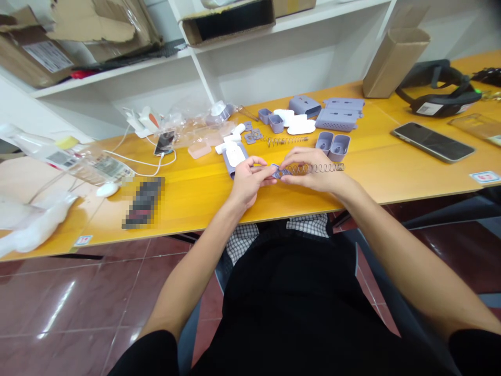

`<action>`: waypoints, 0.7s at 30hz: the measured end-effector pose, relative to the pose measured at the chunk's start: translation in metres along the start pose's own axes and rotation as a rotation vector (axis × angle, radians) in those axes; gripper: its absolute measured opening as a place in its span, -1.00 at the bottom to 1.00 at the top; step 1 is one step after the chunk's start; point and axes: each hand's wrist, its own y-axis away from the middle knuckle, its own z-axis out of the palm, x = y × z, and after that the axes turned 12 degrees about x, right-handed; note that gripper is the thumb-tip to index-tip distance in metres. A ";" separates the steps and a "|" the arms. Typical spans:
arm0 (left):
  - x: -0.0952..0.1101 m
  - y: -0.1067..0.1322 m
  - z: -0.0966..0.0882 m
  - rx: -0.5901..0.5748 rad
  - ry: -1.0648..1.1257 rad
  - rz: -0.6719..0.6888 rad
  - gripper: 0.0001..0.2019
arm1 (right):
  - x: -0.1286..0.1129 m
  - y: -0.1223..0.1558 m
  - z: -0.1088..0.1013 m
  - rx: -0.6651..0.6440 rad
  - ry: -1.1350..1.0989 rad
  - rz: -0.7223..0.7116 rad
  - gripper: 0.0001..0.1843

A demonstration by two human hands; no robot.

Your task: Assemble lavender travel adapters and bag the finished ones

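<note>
My left hand (252, 180) pinches a small grey-purple plastic part (276, 170) by its left side. My right hand (307, 169) has its fingers closed at the same part, where one end of a long metal coil spring (326, 168) meets it. The spring runs under the right fingers and sticks out to the right; how it is joined to the part is hidden. Just behind my left hand lies a grey-purple housing (229, 167) with a white piece (235, 154) on it. Two purple cups (338, 147) stand beyond my right hand.
Behind the hands lie another spring (287, 141), small flat purple parts (253, 136), white oval plates (301, 125) and purple shells (340, 115). Phones (433, 142) and a headset (438, 89) are at the right. Bottles (66, 154) and a charging cable (148, 174) are at the left.
</note>
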 end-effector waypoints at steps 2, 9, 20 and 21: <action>0.001 0.001 0.000 -0.003 0.008 0.001 -0.55 | 0.000 0.001 0.000 -0.019 0.005 -0.008 -0.86; 0.004 0.000 0.000 0.017 0.003 -0.016 -0.57 | -0.002 0.002 0.004 -0.001 0.035 -0.019 -0.80; -0.001 0.001 0.000 0.020 -0.025 -0.062 -0.49 | -0.001 0.001 -0.005 -0.157 0.030 -0.037 -0.78; -0.001 0.001 0.000 0.029 -0.028 -0.066 -0.48 | -0.001 0.001 -0.005 -0.174 0.042 -0.053 -0.78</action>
